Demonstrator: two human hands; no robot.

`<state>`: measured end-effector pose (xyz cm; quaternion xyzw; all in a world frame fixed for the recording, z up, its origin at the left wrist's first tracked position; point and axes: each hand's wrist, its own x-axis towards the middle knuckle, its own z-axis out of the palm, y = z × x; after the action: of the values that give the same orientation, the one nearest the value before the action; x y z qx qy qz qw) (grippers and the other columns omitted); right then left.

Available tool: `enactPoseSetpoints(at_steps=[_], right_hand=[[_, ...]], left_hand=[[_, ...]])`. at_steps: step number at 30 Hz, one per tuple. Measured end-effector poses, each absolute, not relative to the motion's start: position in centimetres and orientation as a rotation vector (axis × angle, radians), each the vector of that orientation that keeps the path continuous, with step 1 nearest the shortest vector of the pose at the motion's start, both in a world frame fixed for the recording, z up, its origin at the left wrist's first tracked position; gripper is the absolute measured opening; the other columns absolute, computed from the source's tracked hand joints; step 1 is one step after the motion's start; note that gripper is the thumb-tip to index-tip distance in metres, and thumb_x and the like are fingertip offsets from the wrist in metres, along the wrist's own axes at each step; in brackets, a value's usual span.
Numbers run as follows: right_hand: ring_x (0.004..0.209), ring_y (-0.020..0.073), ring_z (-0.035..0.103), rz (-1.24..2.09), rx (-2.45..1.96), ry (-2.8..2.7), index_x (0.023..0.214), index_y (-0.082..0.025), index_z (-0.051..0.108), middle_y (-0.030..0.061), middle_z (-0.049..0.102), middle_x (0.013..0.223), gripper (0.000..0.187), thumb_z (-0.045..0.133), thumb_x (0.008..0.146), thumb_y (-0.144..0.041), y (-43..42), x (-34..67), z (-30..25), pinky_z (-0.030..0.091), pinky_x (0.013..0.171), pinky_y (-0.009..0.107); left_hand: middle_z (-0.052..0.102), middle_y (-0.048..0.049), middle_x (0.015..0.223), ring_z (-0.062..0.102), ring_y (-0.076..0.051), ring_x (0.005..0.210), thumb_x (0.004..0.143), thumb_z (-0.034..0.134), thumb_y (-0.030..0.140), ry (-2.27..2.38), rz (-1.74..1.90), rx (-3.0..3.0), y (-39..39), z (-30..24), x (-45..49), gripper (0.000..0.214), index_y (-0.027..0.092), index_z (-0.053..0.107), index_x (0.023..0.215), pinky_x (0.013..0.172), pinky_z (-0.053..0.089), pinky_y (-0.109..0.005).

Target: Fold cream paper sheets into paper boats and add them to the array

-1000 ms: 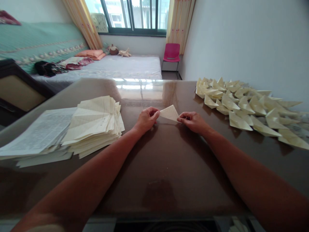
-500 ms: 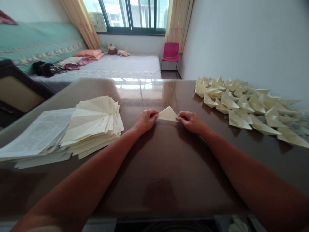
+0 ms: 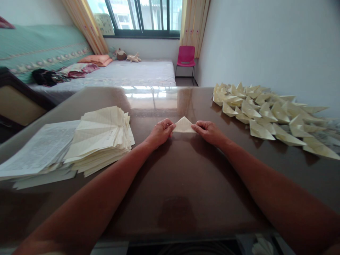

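Note:
Between my hands is a folded cream paper triangle (image 3: 183, 125), its peak pointing away from me, held just over the brown tabletop (image 3: 183, 166). My left hand (image 3: 162, 131) pinches its left corner between thumb and fingers. At the opposite corner, my right hand (image 3: 206, 130) grips the paper with thumb and curled fingers. A thick stack of cream paper sheets (image 3: 97, 138) lies to the left of my left hand. On the right side stand several folded paper boats (image 3: 261, 109), crowded together.
Printed white sheets (image 3: 39, 147) lie left of the cream stack. Past the table's far edge are a bed (image 3: 143, 72) and a pink chair (image 3: 186, 56). A dark wooden chair or furniture edge (image 3: 21, 95) stands at the left. The white wall (image 3: 278, 42) rises behind the paper boats.
My thumbs have shifted slightly on the paper's corners, with the right thumb now reaching further onto it. The whole view has moved a little; the paper stays in both hands.

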<state>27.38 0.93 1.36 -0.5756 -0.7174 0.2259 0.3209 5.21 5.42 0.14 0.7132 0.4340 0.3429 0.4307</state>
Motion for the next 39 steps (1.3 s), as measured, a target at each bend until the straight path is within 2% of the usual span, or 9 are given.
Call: enactPoseSetpoints(at_steps=[8,15,20,28,30,32,33,35,39], right_hand=[[0.051,0.0102,0.04,0.878,-1.53,-1.9,0.076,-0.017,0.058,-0.0041,0.048,0.055,0.036,0.05,0.084,-0.05,0.9,28.2,1.6,0.03,0.051,0.024],[0.057,0.0119,0.045,0.509,-1.609,-2.09,0.067,-0.017,0.058,-0.0004,0.055,0.059,0.033,0.047,0.085,-0.042,1.1,28.1,1.8,0.031,0.057,0.025],[0.056,0.0117,0.043,0.406,-1.636,-2.089,0.061,-0.018,0.051,0.0001,0.055,0.058,0.034,0.044,0.085,-0.04,1.0,27.7,2.0,0.029,0.056,0.025],[0.055,0.0134,0.044,0.351,-1.691,-2.116,0.058,-0.019,0.052,0.0015,0.057,0.058,0.04,0.041,0.09,-0.041,0.9,27.3,1.6,0.03,0.056,0.026],[0.06,0.0155,0.051,0.303,-1.723,-2.121,0.068,-0.019,0.062,0.0042,0.064,0.069,0.04,0.04,0.092,-0.042,0.8,27.5,1.5,0.034,0.058,0.027],[0.077,0.0205,0.058,0.16,-1.684,-2.11,0.096,-0.019,0.068,0.0085,0.069,0.093,0.038,0.042,0.093,-0.046,0.6,27.7,1.7,0.041,0.068,0.029],[0.089,0.0239,0.058,0.075,-1.637,-2.115,0.113,-0.019,0.065,0.0108,0.067,0.107,0.042,0.044,0.092,-0.049,0.5,27.7,1.8,0.043,0.076,0.032],[0.111,0.03,0.051,-0.064,-1.543,-2.168,0.135,-0.019,0.05,0.0136,0.056,0.13,0.058,0.05,0.088,-0.053,0.3,27.6,2.0,0.042,0.091,0.04],[0.13,0.0367,0.034,-0.187,-1.525,-2.257,0.143,-0.021,0.041,0.0131,0.035,0.15,0.072,0.059,0.082,-0.056,-0.2,27.0,2.4,0.037,0.098,0.053]], left_hand=[[0.064,-0.0005,0.063,0.048,-0.005,0.047,0.083,0.06,0.032,1.056,0.749,1.525,5.4,0.6,5.0,0.02,0.013,0.06,0.077,0.046,0.038,-0.015],[0.058,0.0023,0.051,0.044,-0.007,0.04,0.088,0.049,0.037,1.264,0.651,1.878,5.3,0.8,5.0,0.034,0.017,0.054,0.061,0.045,0.035,-0.02],[0.053,0.002,0.045,0.048,-0.012,0.049,0.088,0.046,0.038,1.343,0.624,2.174,5.0,1.8,4.9,0.042,0.018,0.052,0.052,0.056,0.034,-0.024],[0.054,-0.0001,0.046,0.047,-0.013,0.049,0.088,0.042,0.046,1.388,0.753,2.174,5.3,1.0,5.0,0.049,0.018,0.055,0.05,0.054,0.028,-0.025],[0.05,0.0007,0.042,0.046,-0.012,0.047,0.088,0.042,0.047,1.376,0.75,2.17,5.2,0.9,5.0,0.051,0.018,0.055,0.048,0.052,0.027,-0.025],[0.046,0.0014,0.038,0.044,-0.012,0.045,0.089,0.041,0.046,1.348,0.725,2.181,5.0,0.9,5.0,0.052,0.018,0.054,0.048,0.052,0.027,-0.024],[0.046,0.0017,0.037,0.044,-0.012,0.045,0.089,0.041,0.046,1.329,0.713,2.188,4.9,1.0,5.0,0.052,0.017,0.054,0.047,0.052,0.028,-0.024],[0.045,0.0022,0.037,0.043,-0.011,0.044,0.089,0.042,0.045,1.276,0.696,2.204,4.7,1.2,5.0,0.052,0.017,0.052,0.047,0.051,0.029,-0.023],[0.044,0.0033,0.036,0.04,-0.008,0.041,0.088,0.044,0.046,1.179,0.678,2.184,4.5,1.5,5.1,0.053,0.017,0.045,0.044,0.048,0.029,-0.022]])
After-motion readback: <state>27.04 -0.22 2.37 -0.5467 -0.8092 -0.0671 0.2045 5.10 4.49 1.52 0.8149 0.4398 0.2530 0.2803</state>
